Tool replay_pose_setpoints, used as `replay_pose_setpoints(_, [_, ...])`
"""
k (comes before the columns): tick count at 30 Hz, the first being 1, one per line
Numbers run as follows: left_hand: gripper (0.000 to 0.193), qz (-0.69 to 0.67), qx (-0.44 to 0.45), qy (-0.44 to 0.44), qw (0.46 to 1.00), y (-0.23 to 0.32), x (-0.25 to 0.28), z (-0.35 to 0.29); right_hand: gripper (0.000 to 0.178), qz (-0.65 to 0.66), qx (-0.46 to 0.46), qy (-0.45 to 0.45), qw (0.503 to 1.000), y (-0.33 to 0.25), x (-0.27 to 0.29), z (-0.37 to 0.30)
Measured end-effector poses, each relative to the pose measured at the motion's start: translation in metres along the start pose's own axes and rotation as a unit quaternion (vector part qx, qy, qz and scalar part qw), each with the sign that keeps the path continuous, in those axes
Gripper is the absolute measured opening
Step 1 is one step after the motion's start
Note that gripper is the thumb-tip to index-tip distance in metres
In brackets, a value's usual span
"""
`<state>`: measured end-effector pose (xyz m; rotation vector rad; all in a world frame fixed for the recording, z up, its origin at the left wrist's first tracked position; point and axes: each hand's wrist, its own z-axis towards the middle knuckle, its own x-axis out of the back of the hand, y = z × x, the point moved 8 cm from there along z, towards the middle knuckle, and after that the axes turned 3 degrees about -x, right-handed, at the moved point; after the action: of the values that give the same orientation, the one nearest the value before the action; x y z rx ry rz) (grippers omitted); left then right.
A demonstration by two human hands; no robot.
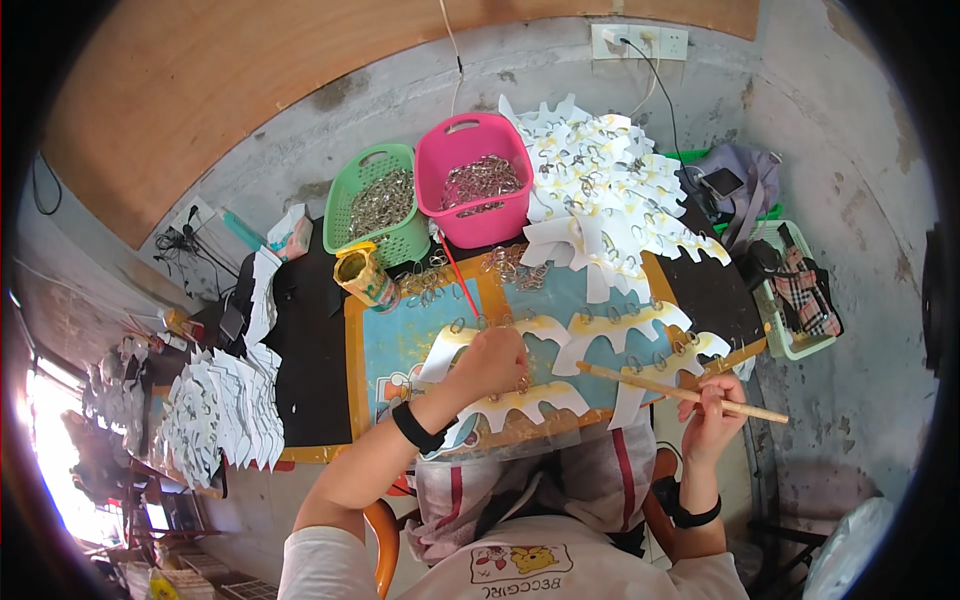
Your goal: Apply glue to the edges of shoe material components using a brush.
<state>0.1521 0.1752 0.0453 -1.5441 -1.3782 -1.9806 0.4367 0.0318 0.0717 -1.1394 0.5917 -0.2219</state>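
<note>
My left hand is closed over a white scalloped cutout on the work board; whatever its fingers pinch is hidden. A thin red stick lies just beyond it, its near end close to my knuckles. In my right hand is a long wooden stick, held slantwise over the board's right side. More white cutouts lie around my hands: one nearer me, another to the right, and one under the stick. They bear yellowish smears and small metal rings.
Loose metal rings lie at the board's far edge beside an open yellow can. Behind stand a green basket and a pink basket of rings. Cutouts are heaped far right; others are stacked left.
</note>
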Motion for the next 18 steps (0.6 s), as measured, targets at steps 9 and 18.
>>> replay_pose_setpoints(9, [0.012,0.094,-0.047,0.144,0.984,-0.024,0.021,0.063,0.008,0.01,-0.01,0.006,1.0,0.0,-0.001,0.001])
replay_pose_setpoints(18, [0.012,0.157,0.038,0.09,0.983,-0.025,0.019,0.074,0.014,0.02,0.002,0.02,1.0,0.0,0.007,0.002])
